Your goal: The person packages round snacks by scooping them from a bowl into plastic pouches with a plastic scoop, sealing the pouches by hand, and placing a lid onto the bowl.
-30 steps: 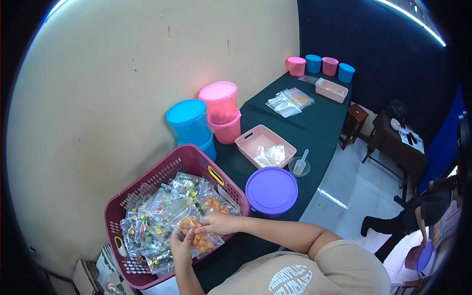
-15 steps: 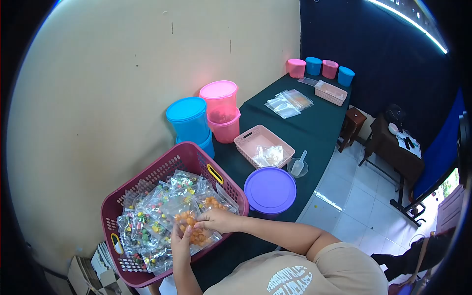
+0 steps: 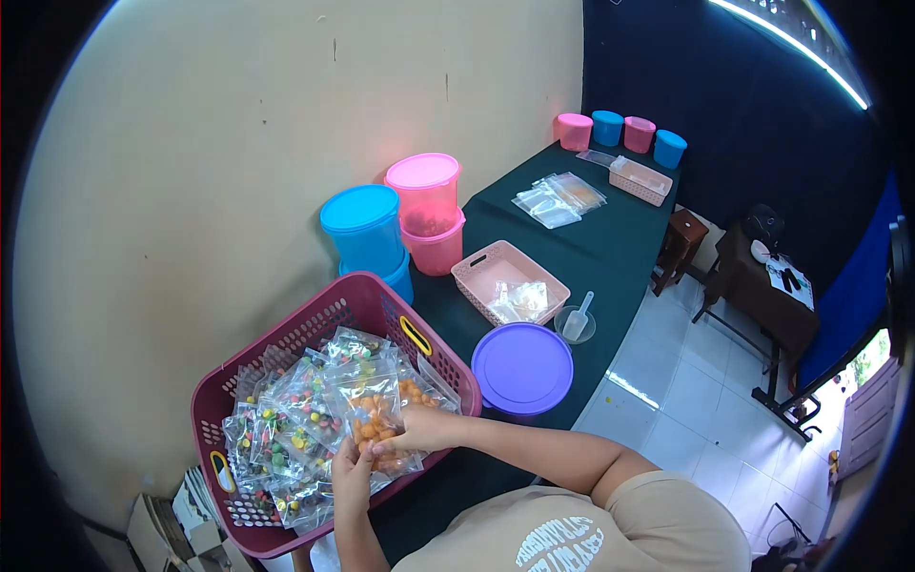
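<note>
Clear plastic bag of round orange pieces (image 3: 375,417), tilted, above the heap in a maroon perforated plastic basket (image 3: 367,297). Left hand (image 3: 352,471) and right hand (image 3: 421,431) both in a closed grip on its lower part, fingertips near each other. Under and around it: clear bags of multicoloured pieces (image 3: 291,412). Just beside the basket, on a dark-green-covered desk (image 3: 586,250): round purple-lidded container (image 3: 522,367). Beyond: pale pink rectangular plastic basket (image 3: 482,275) with clear packets (image 3: 519,301). Near the wall, stacked blue (image 3: 365,236) and pink lidded tubs (image 3: 424,195).

The head camera looks forward and down, bags (image 3: 370,408) close, margins seemingly warped.
</note>
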{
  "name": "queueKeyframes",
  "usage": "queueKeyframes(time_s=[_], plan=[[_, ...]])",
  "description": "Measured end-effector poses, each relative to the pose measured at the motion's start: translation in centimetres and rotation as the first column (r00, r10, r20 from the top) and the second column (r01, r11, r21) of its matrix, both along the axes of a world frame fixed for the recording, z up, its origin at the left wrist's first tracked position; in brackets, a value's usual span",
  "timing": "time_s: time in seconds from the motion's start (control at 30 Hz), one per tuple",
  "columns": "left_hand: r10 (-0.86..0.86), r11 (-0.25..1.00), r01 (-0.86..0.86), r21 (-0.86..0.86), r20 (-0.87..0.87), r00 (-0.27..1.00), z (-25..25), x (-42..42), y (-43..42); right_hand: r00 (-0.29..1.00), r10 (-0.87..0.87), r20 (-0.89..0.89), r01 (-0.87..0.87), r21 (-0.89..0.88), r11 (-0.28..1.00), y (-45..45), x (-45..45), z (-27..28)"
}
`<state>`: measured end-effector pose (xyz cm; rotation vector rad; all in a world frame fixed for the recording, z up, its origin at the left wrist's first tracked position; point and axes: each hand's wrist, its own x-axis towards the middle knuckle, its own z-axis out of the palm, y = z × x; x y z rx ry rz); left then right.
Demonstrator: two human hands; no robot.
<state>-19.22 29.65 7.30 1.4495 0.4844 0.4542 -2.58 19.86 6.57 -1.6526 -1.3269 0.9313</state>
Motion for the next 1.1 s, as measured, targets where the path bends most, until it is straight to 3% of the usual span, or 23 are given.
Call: queueKeyframes(time_s=[0.1, 0.17, 0.2, 0.27, 0.33, 0.4, 0.47, 0.57, 0.6, 0.67, 0.73, 0.8, 0.87, 0.93, 1.0, 1.07, 1.1], plan=[[0.027, 0.999, -0.027, -0.038, -0.003, 1.000, -0.4, 0.0, 0.0, 0.999, 0.022, -0.040, -0.023, -0.018, 1.000, -0.6, 0.0, 1.2], [0.182, 0.964, -0.160, -0.210, 0.087, 0.980, -0.4, 0.1, -0.1, 0.995, 0.049, -0.082, -0.052, -0.035, 0.998, -0.8, 0.0, 1.8], [0.183, 0.964, -0.161, -0.209, 0.086, 0.979, -0.6, 0.1, 0.1, 0.998, 0.053, -0.038, -0.053, -0.008, 0.999, -0.7, 0.0, 1.5], [0.199, 0.977, -0.200, -0.074, -0.013, 0.980, -0.1, 0.2, 0.0, 0.998, 0.044, -0.053, -0.037, 0.115, 0.993, -0.7, -0.2, 0.6], [0.222, 0.971, -0.227, -0.078, -0.069, 0.973, 0.1, 0.1, -0.3, 0.994, 0.072, -0.084, -0.057, 0.164, 0.985, -0.1, -0.2, -0.6], [0.180, 0.983, -0.179, 0.042, 0.003, 0.984, -0.5, 0.2, 0.0, 0.998, 0.059, -0.006, -0.058, 0.100, 0.993, 0.1, -0.2, -1.1], [0.199, 0.978, -0.200, 0.050, 0.027, 0.980, -0.8, 0.2, 0.4, 0.996, 0.050, 0.070, -0.052, 0.038, 0.998, 0.3, 0.0, -1.0], [0.177, 0.982, -0.178, 0.068, 0.016, 0.984, -0.8, 0.1, 0.4, 0.984, 0.078, -0.162, -0.074, 0.027, 0.997, 0.4, 0.4, -1.0], [0.186, 0.980, -0.186, 0.064, 0.014, 0.982, -0.6, 0.2, 0.4, 0.983, 0.086, -0.164, -0.083, 0.022, 0.996, 0.2, 0.2, -1.0], [0.180, 0.982, -0.180, 0.062, 0.009, 0.984, -0.2, 0.1, 0.2, 0.981, -0.027, -0.193, 0.075, 0.243, 0.967, -0.1, -0.3, -0.9], [0.159, 0.986, -0.159, 0.042, 0.015, 0.987, -0.3, -0.3, 0.2, 0.964, -0.001, -0.267, 0.064, 0.228, 0.972, -0.1, -0.2, -0.5], [0.101, 0.991, -0.098, -0.095, 0.021, 0.995, 0.3, 0.2, -0.5, 0.981, -0.004, -0.195, -0.014, -0.091, 0.996, -0.4, 0.5, 0.7], [0.088, 0.992, -0.086, -0.090, 0.027, 0.996, 0.6, 0.2, -0.7, 0.980, 0.040, -0.195, -0.048, -0.035, 0.998, -0.3, 0.2, -0.2], [0.045, 0.996, -0.041, -0.085, 0.043, 0.998, 0.8, 0.2, -0.8, 0.981, 0.018, -0.191, 0.031, 0.251, 0.968, -0.4, -0.6, -0.2], [0.070, 0.997, -0.068, -0.045, 0.027, 0.997, 0.9, 0.4, -0.7, 0.982, 0.016, -0.186, 0.026, 0.223, 0.975, -0.7, -0.5, 0.7], [0.130, 0.992, -0.129, -0.009, 0.127, 0.983, 1.6, 0.5, -1.1, 0.983, 0.009, -0.181, 0.027, 0.195, 0.980, -0.6, -0.5, 0.9], [0.130, 0.992, -0.130, -0.011, 0.126, 0.983, 1.5, 0.4, -1.1, 0.958, -0.035, -0.284, 0.096, 0.207, 0.974, -0.4, -0.3, 0.4]])
